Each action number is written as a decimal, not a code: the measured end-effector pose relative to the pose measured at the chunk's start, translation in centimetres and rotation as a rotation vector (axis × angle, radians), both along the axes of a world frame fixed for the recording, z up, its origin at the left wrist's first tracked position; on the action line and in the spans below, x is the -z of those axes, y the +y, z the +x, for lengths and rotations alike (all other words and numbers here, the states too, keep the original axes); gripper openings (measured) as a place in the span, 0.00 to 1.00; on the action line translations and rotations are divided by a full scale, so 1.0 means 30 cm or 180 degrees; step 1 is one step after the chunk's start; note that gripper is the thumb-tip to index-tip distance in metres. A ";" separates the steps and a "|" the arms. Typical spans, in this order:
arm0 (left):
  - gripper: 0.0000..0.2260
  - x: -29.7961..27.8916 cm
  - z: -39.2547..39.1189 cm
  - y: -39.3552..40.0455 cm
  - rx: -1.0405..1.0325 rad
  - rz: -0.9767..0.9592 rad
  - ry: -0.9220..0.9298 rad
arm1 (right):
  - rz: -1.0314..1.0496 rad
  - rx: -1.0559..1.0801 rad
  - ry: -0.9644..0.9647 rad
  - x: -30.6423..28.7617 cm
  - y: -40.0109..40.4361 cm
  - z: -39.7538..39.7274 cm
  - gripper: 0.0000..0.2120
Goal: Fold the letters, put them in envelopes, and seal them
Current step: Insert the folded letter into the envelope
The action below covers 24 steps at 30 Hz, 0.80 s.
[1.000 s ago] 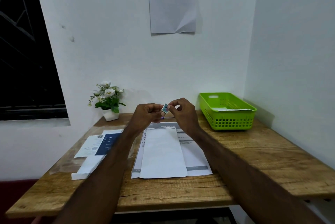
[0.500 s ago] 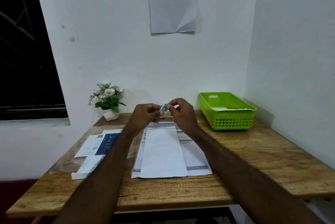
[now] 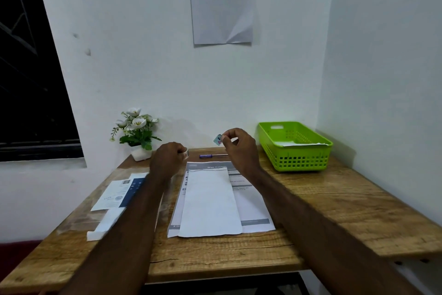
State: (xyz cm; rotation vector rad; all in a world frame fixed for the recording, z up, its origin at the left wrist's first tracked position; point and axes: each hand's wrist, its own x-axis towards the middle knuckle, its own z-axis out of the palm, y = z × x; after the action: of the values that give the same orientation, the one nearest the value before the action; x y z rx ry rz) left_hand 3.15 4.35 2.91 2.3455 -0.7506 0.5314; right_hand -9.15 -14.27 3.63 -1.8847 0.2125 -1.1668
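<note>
A white envelope (image 3: 210,201) lies lengthwise on a printed letter sheet (image 3: 251,206) in the middle of the wooden table (image 3: 334,211). My right hand (image 3: 239,149) is raised above the sheet's far end and pinches a small blue sticker (image 3: 218,139) between thumb and forefinger. My left hand (image 3: 167,160) is lower, to the left, with fingers closed on a small whitish piece (image 3: 185,154) that I cannot identify. More envelopes and papers (image 3: 119,194) lie at the left, partly hidden by my left forearm.
A green plastic basket (image 3: 296,160) with white paper inside stands at the back right. A purple pen (image 3: 212,155) lies beyond the sheet. A small flower pot (image 3: 138,137) stands at the back left against the wall. A notice (image 3: 222,0) hangs on the wall.
My hands were together on the sticker; they have now come apart. The right hand keeps the sticker raised, and the left hand has dropped left with a small piece.
</note>
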 end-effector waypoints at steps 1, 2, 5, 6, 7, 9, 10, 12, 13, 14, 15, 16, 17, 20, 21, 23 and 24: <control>0.08 0.004 0.007 -0.001 -0.0050 0.0104 -0.0032 | -0.0020 0.0014 0.0006 -0.001 0.003 -0.003 0.03; 0.08 0.007 0.010 -0.001 -0.0102 0.0206 -0.0053 | -0.0037 0.0017 0.0012 -0.002 0.006 -0.006 0.03; 0.08 0.019 0.022 -0.004 -0.0259 0.0493 -0.0038 | -0.0106 0.0014 0.0048 0.001 0.012 -0.012 0.04; 0.08 0.020 0.022 -0.006 -0.0301 0.0574 -0.0008 | -0.0117 0.0015 0.0058 0.002 0.013 -0.013 0.04; 0.07 0.021 0.026 -0.008 -0.0332 0.0624 0.0003 | -0.0121 0.0015 0.0063 0.002 0.014 -0.014 0.03; 0.06 0.018 0.027 -0.011 -0.0390 0.0700 -0.0026 | -0.0144 0.0020 0.0091 0.003 0.015 -0.015 0.03; 0.06 0.018 0.033 -0.012 -0.0399 0.0755 -0.0056 | -0.0157 0.0020 0.0104 0.003 0.016 -0.016 0.03; 0.06 0.017 0.045 -0.013 -0.0360 0.0902 -0.0102 | -0.0194 0.0031 0.0127 0.004 0.017 -0.018 0.02; 0.06 0.017 0.049 -0.013 -0.0345 0.0953 -0.0119 | -0.0215 0.0034 0.0138 0.006 0.018 -0.019 0.02; 0.07 0.016 0.046 -0.014 -0.0341 0.1018 -0.0127 | -0.0237 0.0035 0.0144 0.005 0.019 -0.020 0.02; 0.09 0.016 0.041 -0.017 -0.0341 0.1114 -0.0150 | -0.0253 0.0043 0.0154 0.006 0.018 -0.020 0.02; 0.11 0.019 0.036 -0.022 -0.0333 0.1207 -0.0158 | -0.0263 0.0055 0.0168 0.005 0.018 -0.020 0.02; 0.14 0.023 0.034 -0.026 -0.0324 0.1253 -0.0151 | -0.0265 0.0064 0.0181 0.003 0.018 -0.022 0.02; 0.19 0.029 0.023 -0.024 -0.0251 0.1034 -0.0100 | -0.0208 0.0066 0.0321 0.002 0.008 -0.018 0.02; 0.18 0.027 0.024 -0.020 -0.0200 0.0860 -0.0142 | -0.0139 0.0026 0.0402 0.003 0.004 -0.015 0.02; 0.14 0.015 0.024 -0.019 -0.0114 0.0489 -0.0236 | -0.0007 -0.0033 0.0576 0.001 -0.005 -0.010 0.03; 0.12 0.006 0.013 -0.022 -0.0031 0.0376 -0.0222 | 0.0065 -0.0054 0.0657 -0.002 -0.009 -0.011 0.02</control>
State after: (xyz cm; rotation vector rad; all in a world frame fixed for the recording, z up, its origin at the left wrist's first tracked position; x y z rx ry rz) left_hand 3.54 3.68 2.74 2.4512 -0.8232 0.5906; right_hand -9.48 -14.53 3.68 -1.9849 0.3203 -0.9545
